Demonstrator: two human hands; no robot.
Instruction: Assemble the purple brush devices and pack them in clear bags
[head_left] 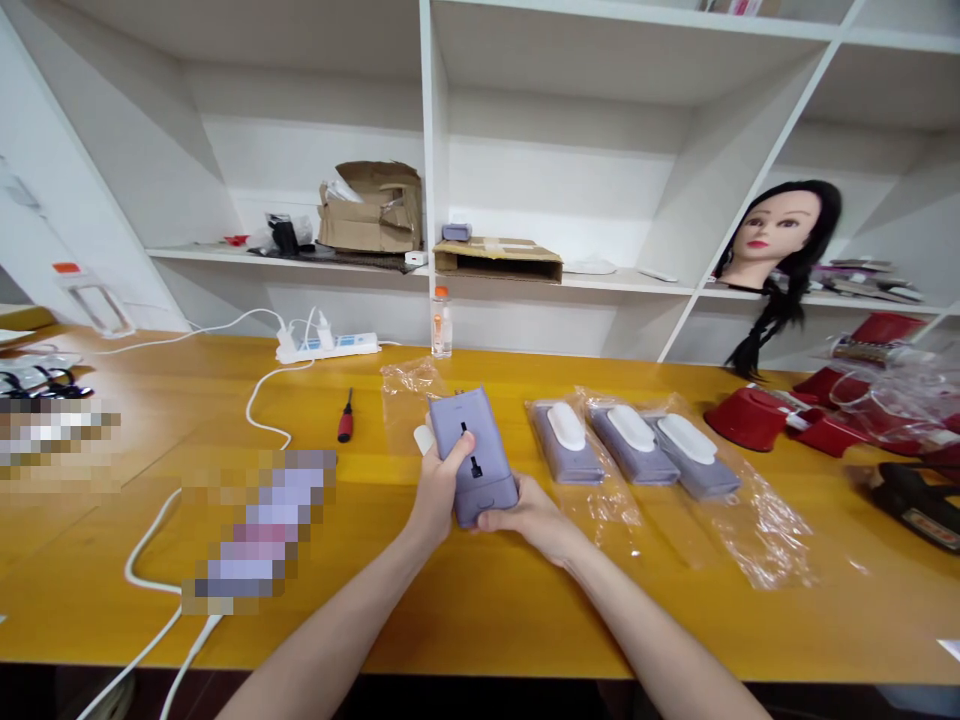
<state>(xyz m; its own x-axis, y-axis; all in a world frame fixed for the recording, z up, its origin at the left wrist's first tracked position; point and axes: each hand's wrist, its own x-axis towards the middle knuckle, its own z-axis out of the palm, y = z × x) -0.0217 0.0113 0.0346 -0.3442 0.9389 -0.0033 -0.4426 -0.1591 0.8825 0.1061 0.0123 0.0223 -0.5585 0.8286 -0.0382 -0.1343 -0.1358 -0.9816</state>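
Support from both sides suits the lavender, round-edged, box-shaped casing (491, 425), which sits between the two hands over the honey-coloured wooden tabletop (825, 630). The left hand (435, 485) grips its left flank, thumb pressed across the narrow black marking (476, 467) on the upper face; the right hand (532, 510) is closed around the lower right corner, thumb at the near end.

To handle it well, I would let the right hand carry the weight from below and give the left thumb only light, even pressure, so that the smooth shell does not twist or get scuffed. A white, rounded piece (424, 440) juts out beside the left fingers (whether it is fixed to the casing, I cannot tell), so squeezing hard on that side seems unwise.

Just beyond the left hand lies a crumpled, clear plastic bag (401, 385); a sleeve catching it could drag it along. A red-and-black screwdriver (345, 425) rests to the left of that hand, well apart from it. Right of the right hand, three lavender boxes topped with white ovals (577, 468) lie on clear film, leaving limited elbow room that way.
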